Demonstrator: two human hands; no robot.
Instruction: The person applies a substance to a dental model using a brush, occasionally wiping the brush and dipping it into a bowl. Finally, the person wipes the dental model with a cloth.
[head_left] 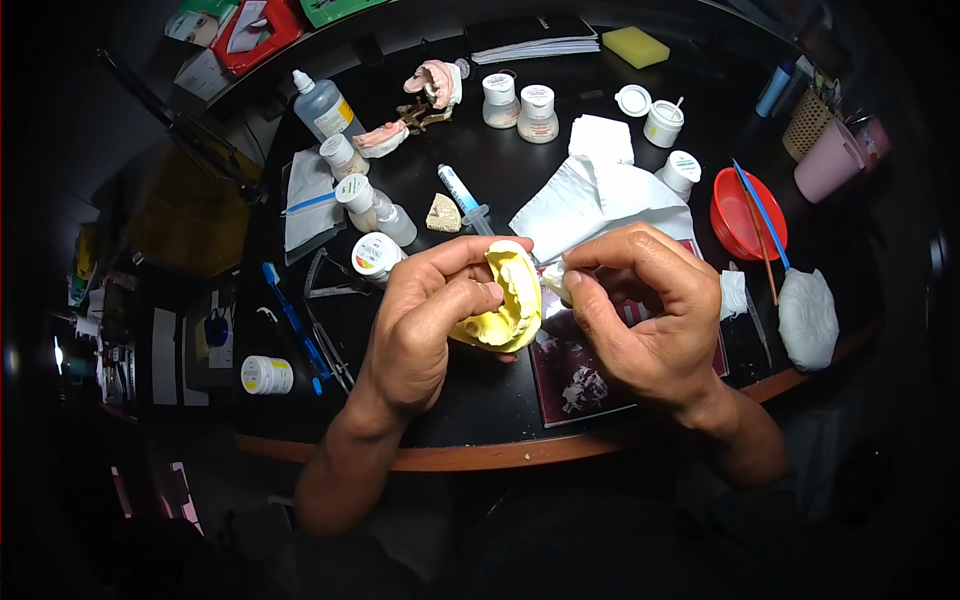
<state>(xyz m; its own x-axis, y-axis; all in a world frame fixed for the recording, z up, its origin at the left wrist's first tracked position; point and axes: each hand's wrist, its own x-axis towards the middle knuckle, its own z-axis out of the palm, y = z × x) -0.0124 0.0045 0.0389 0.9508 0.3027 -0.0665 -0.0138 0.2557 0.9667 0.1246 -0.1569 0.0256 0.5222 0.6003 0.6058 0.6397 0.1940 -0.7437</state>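
A yellow dental cast [515, 310] with a pale row of teeth is held by my left hand [425, 325], the thumb on its inner side and fingers behind it. Close to the cast's right side, my right hand [650, 310] pinches a small whitish piece [555, 280] between thumb and index finger. Whether this piece touches the cast cannot be made out. Below my hands lies a dark red booklet [560, 385] with white scraps on it. White tissue [600, 200] is spread just beyond my right hand.
Bottles and jars [378, 255] stand left of my hands. A syringe [460, 190] lies behind the cast, near an articulator with pink models [435, 85]. At the right are a red bowl [735, 215], a brush [762, 215] and a white wrapped pad [808, 320].
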